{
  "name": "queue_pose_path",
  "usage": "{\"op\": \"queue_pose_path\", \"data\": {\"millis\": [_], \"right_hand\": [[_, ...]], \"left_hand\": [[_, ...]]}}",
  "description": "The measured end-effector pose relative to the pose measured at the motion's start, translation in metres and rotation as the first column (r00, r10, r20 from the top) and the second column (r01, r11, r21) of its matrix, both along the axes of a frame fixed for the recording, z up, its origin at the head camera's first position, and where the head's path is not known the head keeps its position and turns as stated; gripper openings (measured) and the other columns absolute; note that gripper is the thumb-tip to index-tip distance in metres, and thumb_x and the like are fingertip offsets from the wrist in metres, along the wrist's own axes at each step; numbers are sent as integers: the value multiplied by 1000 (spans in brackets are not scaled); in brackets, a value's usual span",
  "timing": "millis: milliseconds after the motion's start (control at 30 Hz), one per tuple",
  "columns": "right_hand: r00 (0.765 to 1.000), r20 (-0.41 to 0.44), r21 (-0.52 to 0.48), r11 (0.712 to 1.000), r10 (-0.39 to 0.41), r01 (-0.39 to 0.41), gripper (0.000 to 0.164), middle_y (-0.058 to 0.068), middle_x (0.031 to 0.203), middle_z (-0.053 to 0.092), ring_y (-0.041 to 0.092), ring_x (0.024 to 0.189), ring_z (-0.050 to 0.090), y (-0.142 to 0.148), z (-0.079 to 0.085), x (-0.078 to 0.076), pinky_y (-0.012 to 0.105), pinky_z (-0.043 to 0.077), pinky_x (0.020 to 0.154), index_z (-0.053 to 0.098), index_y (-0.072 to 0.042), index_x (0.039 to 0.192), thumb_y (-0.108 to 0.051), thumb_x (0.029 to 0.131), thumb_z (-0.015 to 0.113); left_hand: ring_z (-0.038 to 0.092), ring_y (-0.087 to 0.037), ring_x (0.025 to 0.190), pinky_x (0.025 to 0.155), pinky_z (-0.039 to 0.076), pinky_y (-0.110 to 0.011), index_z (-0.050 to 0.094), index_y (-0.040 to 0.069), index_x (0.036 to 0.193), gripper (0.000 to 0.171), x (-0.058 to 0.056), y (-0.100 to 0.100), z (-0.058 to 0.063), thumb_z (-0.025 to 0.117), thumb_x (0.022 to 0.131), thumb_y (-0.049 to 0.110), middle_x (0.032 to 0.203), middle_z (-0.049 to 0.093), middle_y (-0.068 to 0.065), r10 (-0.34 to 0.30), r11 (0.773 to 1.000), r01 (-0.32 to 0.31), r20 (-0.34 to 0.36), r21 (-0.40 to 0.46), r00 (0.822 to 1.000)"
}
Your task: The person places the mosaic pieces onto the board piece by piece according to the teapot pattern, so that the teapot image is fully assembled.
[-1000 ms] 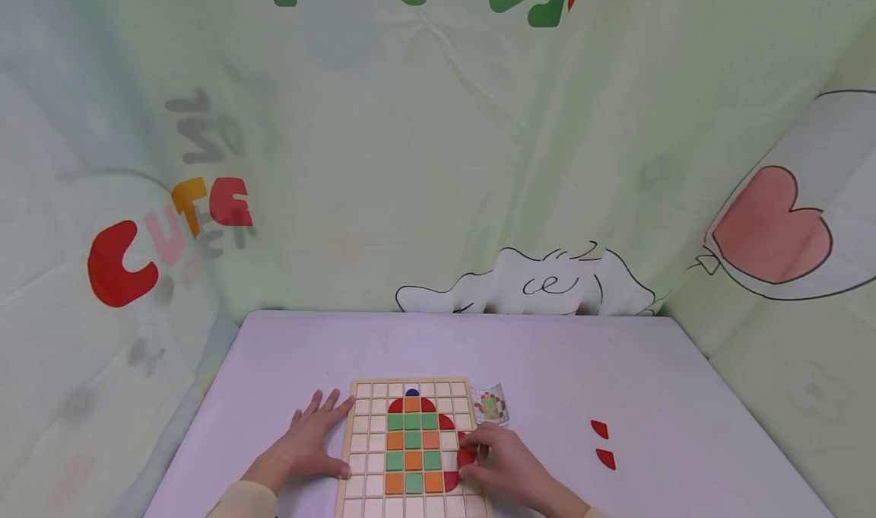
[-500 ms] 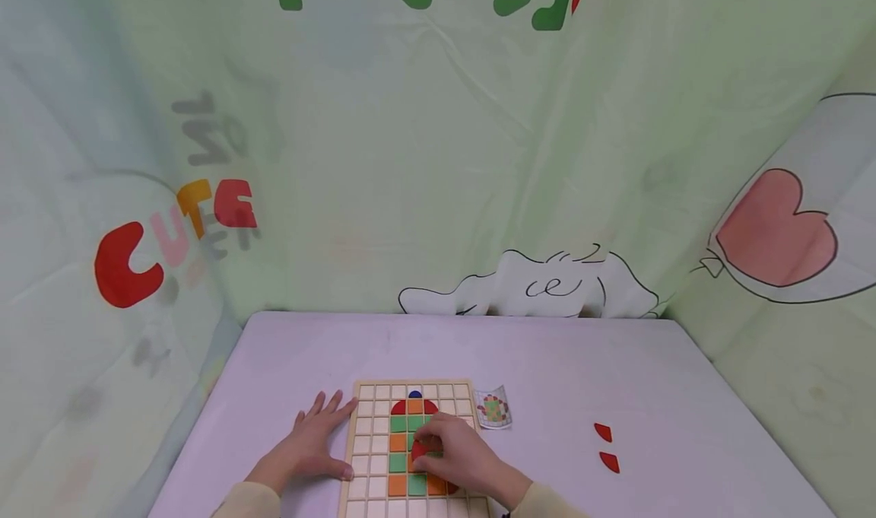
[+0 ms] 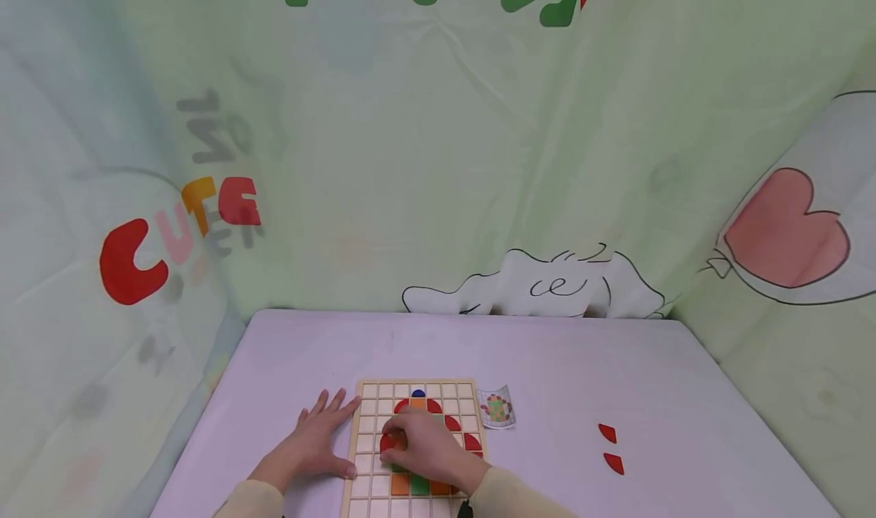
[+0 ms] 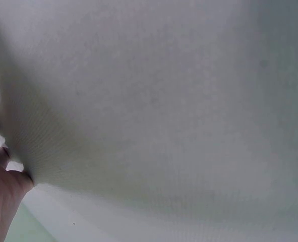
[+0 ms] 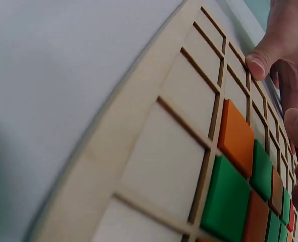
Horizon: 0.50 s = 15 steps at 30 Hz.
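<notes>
A wooden grid board lies on the table and bears square orange tiles, green tiles, red quarter-circle tiles and a blue half-round tile. My right hand pinches a red rounded tile over the left side of the coloured pattern; its fingers hide part of the tile and several squares. At the board's left edge rests my left hand, fingers spread and thumb at the frame. In the left wrist view only part of that hand shows, at the lower left.
A small printed card with a coloured pattern lies by the board's upper right corner. Farther right on the pale table are two loose red quarter-circle tiles, an upper tile and a lower tile. Printed curtains enclose the table.
My right hand has moved left across the board, from its right edge to the pattern's left side, carrying the red tile. The left hand has stayed at the board's left edge.
</notes>
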State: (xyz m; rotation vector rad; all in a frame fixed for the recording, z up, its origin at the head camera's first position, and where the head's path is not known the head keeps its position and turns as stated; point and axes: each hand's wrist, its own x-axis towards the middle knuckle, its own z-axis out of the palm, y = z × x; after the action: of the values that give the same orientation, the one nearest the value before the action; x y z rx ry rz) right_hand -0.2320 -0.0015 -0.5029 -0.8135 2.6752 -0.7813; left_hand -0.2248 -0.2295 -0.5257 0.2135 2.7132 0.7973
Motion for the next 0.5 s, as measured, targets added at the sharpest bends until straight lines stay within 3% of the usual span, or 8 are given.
{"op": "queue_pose_path", "data": {"millis": [233,500], "right_hand": [[998,-58,82,996,30,-25,30,-7,91,67,3,76,52,-21,4,-5,19,53,75,77,-12,109,-32,87,82],[996,-90,174,985,28,-12,32,-5,92,68,6,79,54,-41,-1,-9,22,54,78,78,-12,108,-35,86,83]], "left_hand": [[11,-51,156,119,12,-77,41,16,157,116,-3,0,-3,97,59,43,167,28,-21,-1,1000,1,-1,-10,1000],[11,-51,156,119,11,-77,42,16,157,115,-3,0,-3,98,59,38,167,29,-21,6,1000,-6,-8,-5,1000]]}}
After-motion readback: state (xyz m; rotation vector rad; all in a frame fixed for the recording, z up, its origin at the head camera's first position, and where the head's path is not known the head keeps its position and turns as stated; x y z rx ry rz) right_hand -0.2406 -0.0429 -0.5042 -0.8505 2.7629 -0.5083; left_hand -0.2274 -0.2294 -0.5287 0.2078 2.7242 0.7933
